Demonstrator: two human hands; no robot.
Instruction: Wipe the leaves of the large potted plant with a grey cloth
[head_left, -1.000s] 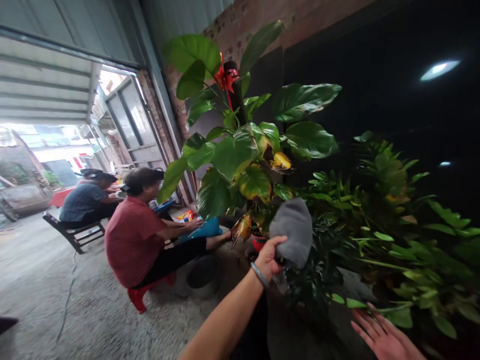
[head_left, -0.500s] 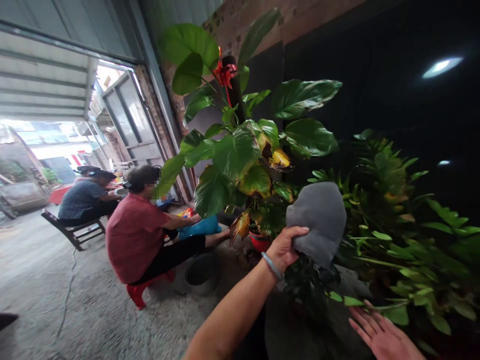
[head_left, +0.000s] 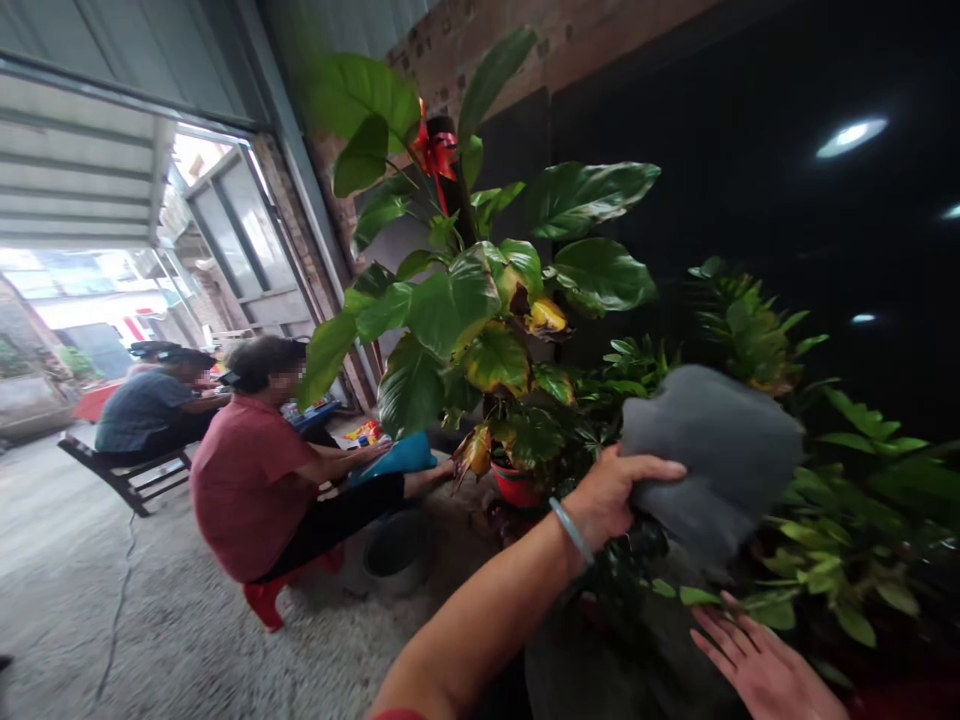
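My left hand [head_left: 615, 495] is closed on a grey cloth [head_left: 712, 460] and holds it up against the leafy green shrub [head_left: 825, 510] at the right. A bracelet sits on that wrist. My right hand [head_left: 757, 660] is low at the bottom right, palm up with fingers spread, just under the shrub's lower leaves and holding nothing. Behind the cloth stands a tall big-leaved plant [head_left: 465, 300] tied to a dark pole with a red ribbon [head_left: 431, 155], growing from a red pot [head_left: 517, 485].
A person in a red shirt [head_left: 247, 480] sits on a low red stool [head_left: 262, 600] to the left, with another seated person [head_left: 150, 405] behind. A dark round basin [head_left: 394, 545] lies on the gravel floor. A brick wall and dark panel back the plants.
My left hand has carried the grey cloth rightward and forward, from in front of the red pot to the shrub. My right hand stayed low and open.
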